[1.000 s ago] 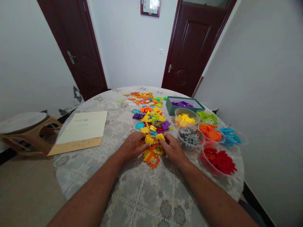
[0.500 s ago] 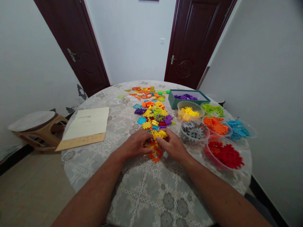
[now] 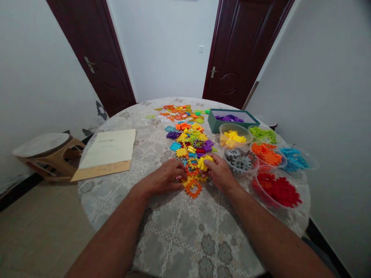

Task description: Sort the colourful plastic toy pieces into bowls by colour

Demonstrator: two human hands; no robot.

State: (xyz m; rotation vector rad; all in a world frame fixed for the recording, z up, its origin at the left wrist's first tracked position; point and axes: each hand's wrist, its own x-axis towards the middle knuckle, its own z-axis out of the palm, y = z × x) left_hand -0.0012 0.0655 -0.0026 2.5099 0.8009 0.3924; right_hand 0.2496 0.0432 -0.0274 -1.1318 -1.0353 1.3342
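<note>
A spread of loose plastic building pieces (image 3: 189, 139) in many colours runs down the middle of the round table (image 3: 179, 235). My right hand (image 3: 220, 174) is closed on yellow pieces (image 3: 204, 162), lifted slightly above the near end of the pile. My left hand (image 3: 164, 178) rests palm down on the cloth with its fingertips on small pieces at the pile's near edge. An orange square piece (image 3: 193, 189) lies between my two hands.
Clear bowls to the right hold sorted pieces: yellow (image 3: 233, 136), grey (image 3: 239, 159), orange (image 3: 266, 153), red (image 3: 276, 190), blue (image 3: 295, 157), green (image 3: 263, 134). A green box (image 3: 216, 122) holds purple ones. A paper envelope (image 3: 107, 152) lies left. A stool (image 3: 48, 150) stands beside the table.
My right hand has drawn the yellow pieces up and to the right, away from my left hand. My left hand has stayed on the pile's near edge. The camera has tilted down a little.
</note>
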